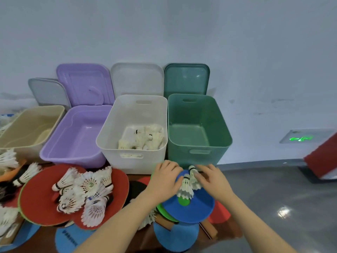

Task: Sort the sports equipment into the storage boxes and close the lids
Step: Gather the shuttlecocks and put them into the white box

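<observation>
Two shuttlecocks (189, 183) are gathered between both hands at the right end of the worktop (140, 232), on top of a blue table-tennis paddle (193, 209) that lies on a stack of other paddles. The left hand (166, 177) is set on their left side and the right hand (212, 178) on their right, so that the pair is enclosed from both sides; the left fingers (179, 178) are curled against the nearer shuttlecock's feathers, and the right fingers (198, 175) are loosely bent around the farther one, whose cork end points up and away toward the boxes. Whether either shuttlecock is actually pinched off the paddle cannot be told. The long axes of both are laid roughly front to back, feather skirts toward the person and corks toward the wall. The white storage box (116, 148), in which a heap of shuttlecocks (145, 137) is already held, stands directly beyond the left hand, just up and left of the pair; the empty green storage box (224, 143) stands beyond the right hand. A short forward lift, slightly leftward, is judged to be all that the drop requires. Many more shuttlecocks are left on the red paddle (36, 198), and all lids are seen propped against the wall, none yet closed.
</observation>
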A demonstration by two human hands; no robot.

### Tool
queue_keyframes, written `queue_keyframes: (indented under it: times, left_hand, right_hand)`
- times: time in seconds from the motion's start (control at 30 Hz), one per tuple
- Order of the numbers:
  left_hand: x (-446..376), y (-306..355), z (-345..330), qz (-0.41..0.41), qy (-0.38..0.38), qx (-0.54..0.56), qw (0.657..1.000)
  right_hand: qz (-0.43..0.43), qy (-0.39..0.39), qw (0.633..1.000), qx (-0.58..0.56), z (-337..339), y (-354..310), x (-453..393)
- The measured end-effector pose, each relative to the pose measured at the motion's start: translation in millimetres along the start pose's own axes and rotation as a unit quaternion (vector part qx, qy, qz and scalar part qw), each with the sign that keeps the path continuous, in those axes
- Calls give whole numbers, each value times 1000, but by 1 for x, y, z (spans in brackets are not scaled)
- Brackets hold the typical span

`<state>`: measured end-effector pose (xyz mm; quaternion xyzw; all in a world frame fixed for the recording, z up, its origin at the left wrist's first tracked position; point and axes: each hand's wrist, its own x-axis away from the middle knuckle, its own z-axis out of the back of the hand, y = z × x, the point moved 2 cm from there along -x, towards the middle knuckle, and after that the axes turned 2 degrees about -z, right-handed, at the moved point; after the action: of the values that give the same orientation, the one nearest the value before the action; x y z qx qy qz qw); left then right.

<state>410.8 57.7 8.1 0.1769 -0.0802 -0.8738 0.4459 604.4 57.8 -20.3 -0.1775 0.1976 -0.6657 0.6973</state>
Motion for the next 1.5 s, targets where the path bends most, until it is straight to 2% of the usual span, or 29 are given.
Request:
queue_keyframes:
  times: [0.07,0.13,0.23,0.37,0.5,0.6,0.7,0.9,1.03,1.2,1.33,1.5]
  left_hand:
    - [1,4,-15,44,-62,-10,997]
    - [1,5,-30,81,-116,-25,990]
    - [1,6,-48,103,-159,-28,981]
    - [-1,12,-63,110,-179,-6,978]
    - [-3,22,-72,121,-198,25,972]
    - [-2,22,-75,143,-176,74,971]
    - [8,16,-64,128,-131,85,979]
    - [24,-3,-17,39,23,16,999]
    - [30,-11,20,13,116,-15,993]
    - [28,-31,64,18,206,-76,975]
    - [16,-63,95,58,227,-92,968]
    - [-3,-105,126,106,161,-91,977]
  right_hand:
    - [0,-81,995,61,-16,11,-1]
    - [-14,-107,991,85,-24,15,0]
    - [-38,-74,995,54,-27,18,3]
    - [-54,-3,999,-1,-22,19,12]
    - [-56,7,993,-102,-25,25,21]
    - [-36,-4,993,-113,-28,25,25]
    - [-12,34,989,-147,-22,18,29]
    - [78,103,982,-136,-3,-10,36]
    - [149,174,963,-143,11,-43,31]
    - [195,202,945,-166,23,-84,9]
    - [220,189,947,-137,30,-119,-26]
    - [214,159,954,-138,32,-156,-72]
